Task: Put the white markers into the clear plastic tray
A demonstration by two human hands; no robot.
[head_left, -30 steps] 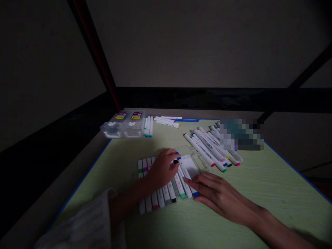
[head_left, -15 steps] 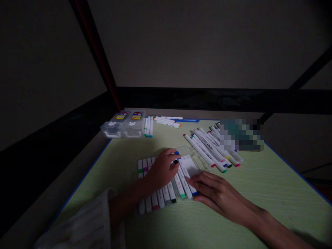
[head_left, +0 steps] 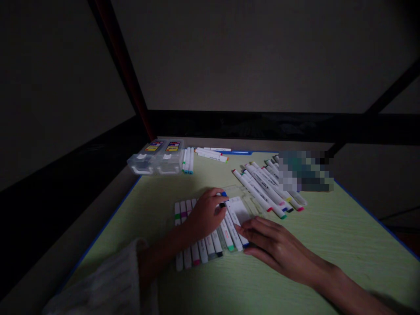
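Observation:
In the head view, a white marker with blue ends (head_left: 243, 239) lies slanted over an open clear case (head_left: 234, 189). My left hand (head_left: 206, 213) has its fingers bent over the far end of this marker. At the near end, my right hand (head_left: 278, 245) pinches it between thumb and fingers. To the left, a row of white markers (head_left: 203, 250) with coloured ends lies side by side, partly covered by my left hand and wrist. A marker with a light green end (head_left: 227, 236) is just left of the held one. A white panel (head_left: 241, 211) shows inside the case.
Several loose markers (head_left: 259, 188) are piled at the right, beside a pixelated object (head_left: 303, 170). Two clear cases with handles (head_left: 155, 159) stand at the far left. More markers (head_left: 211, 155) lie near the far edge, by a blue strip (head_left: 241, 152). The green table (head_left: 331, 245) has blue edging.

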